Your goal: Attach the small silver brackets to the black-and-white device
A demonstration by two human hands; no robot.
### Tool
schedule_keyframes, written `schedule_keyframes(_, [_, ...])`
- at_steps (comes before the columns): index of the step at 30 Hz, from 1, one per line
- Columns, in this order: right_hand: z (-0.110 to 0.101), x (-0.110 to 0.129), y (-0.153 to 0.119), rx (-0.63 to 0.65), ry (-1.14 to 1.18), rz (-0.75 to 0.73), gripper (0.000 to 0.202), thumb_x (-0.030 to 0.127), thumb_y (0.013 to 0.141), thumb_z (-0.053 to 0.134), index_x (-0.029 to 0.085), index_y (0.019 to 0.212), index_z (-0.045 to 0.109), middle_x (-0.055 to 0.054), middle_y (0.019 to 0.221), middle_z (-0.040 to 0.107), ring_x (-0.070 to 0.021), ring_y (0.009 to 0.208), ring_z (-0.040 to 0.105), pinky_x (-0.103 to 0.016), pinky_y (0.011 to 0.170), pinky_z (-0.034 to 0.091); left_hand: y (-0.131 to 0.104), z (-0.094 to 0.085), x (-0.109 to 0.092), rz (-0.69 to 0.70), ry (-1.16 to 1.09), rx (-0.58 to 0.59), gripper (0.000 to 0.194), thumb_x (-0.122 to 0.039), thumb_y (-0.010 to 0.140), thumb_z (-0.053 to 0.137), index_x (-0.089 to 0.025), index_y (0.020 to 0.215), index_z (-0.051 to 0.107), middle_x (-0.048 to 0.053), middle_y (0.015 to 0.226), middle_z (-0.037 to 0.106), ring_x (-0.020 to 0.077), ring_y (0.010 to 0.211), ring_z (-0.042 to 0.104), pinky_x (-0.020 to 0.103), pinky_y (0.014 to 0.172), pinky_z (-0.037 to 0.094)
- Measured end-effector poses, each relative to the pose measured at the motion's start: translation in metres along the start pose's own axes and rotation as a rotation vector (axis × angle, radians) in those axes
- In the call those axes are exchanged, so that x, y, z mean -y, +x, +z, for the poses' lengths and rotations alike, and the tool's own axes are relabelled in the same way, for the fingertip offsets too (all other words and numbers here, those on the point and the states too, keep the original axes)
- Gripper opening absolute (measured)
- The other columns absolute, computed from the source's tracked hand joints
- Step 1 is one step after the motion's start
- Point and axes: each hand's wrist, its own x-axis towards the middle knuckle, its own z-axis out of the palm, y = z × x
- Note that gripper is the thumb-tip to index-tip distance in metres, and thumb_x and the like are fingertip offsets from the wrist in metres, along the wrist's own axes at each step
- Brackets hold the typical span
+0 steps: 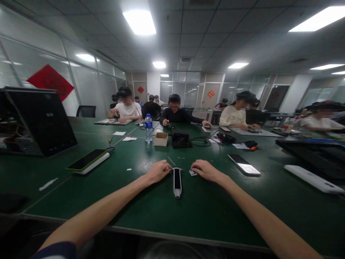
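We find the left hand (159, 171) curled beside a slim black-and-white bar-shaped device (177, 180), hold unclear; the right hand (202, 169), fingers bunched, touches a flat light-grey plate (193, 173), grip undetermined.

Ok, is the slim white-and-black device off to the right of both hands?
No, the device lies on the green tabletop with the left hand and right hand on either side.

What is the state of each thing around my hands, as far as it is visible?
Slim device: lying flat, dark panel up.
Small pale plate: at the right hand's grip; held or not, unclear.
Phone: face up, screen partly bright; lit or reflecting, unclear.
Green-edged device: face up, dark, on a white slab.
Bottle: upright, capped.
Small box: open at top.
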Motion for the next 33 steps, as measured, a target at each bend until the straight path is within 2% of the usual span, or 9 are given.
schedule_keyframes(9, [0.018,0.025,0.007,-0.122,0.178,-0.031,0.019,0.015,0.088,0.050,0.016,0.094,0.068,-0.007,0.094,0.065,-0.0163,0.088,0.060,-0.029,0.082,0.048,0.000,-0.001,-0.003,0.009,0.010,0.014,0.020,-0.023,0.090,0.051,-0.020,0.095,0.069,0.003,0.088,0.061,0.0148,0.079,0.058,0.023,0.071,0.042])
schedule_keyframes(19, [0.023,0.030,0.011,-0.223,0.269,0.072,0.014,0.022,0.086,0.055,0.017,0.090,0.067,-0.004,0.090,0.068,-0.0163,0.084,0.062,-0.030,0.077,0.048,-0.001,-0.002,-0.003,0.008,-0.002,0.013,0.021,-0.024,0.091,0.049,-0.020,0.095,0.069,0.003,0.087,0.061,0.0151,0.081,0.057,0.023,0.073,0.042])
schedule_keyframes(26, [0.015,0.040,0.006,-0.128,0.328,0.086,0.018,0.025,0.085,0.056,0.018,0.099,0.066,-0.003,0.097,0.068,-0.0161,0.088,0.061,-0.030,0.078,0.047,0.001,0.000,-0.002,-0.012,0.000,0.023,0.021,-0.025,0.090,0.049,-0.021,0.094,0.069,0.003,0.087,0.061,0.0157,0.082,0.058,0.023,0.073,0.043])
schedule_keyframes(29, [0.012,0.038,0.004,-0.123,0.227,0.105,0.029,0.036,0.082,0.060,0.017,0.105,0.064,-0.007,0.105,0.064,-0.0189,0.095,0.058,-0.033,0.082,0.046,0.002,0.000,-0.002,-0.016,0.002,0.027,0.020,-0.024,0.090,0.050,-0.021,0.094,0.069,0.003,0.088,0.062,0.0156,0.083,0.058,0.023,0.074,0.043])
schedule_keyframes(31, [0.010,0.037,0.002,-0.085,0.170,0.103,0.039,0.045,0.079,0.063,0.016,0.106,0.064,-0.009,0.107,0.062,-0.0209,0.097,0.056,-0.034,0.083,0.046,0.002,0.000,-0.003,-0.012,-0.001,0.019,0.020,-0.023,0.090,0.050,-0.021,0.093,0.069,0.003,0.087,0.061,0.0155,0.082,0.058,0.023,0.073,0.043])
schedule_keyframes(33, [0.008,0.038,0.002,-0.034,0.144,0.105,0.040,0.048,0.078,0.063,0.017,0.104,0.065,-0.009,0.106,0.062,-0.0214,0.096,0.056,-0.034,0.082,0.046,0.002,-0.001,-0.003,-0.007,-0.006,0.010,0.019,-0.023,0.090,0.051,-0.020,0.092,0.069,0.003,0.086,0.061,0.0156,0.080,0.058,0.023,0.072,0.043])
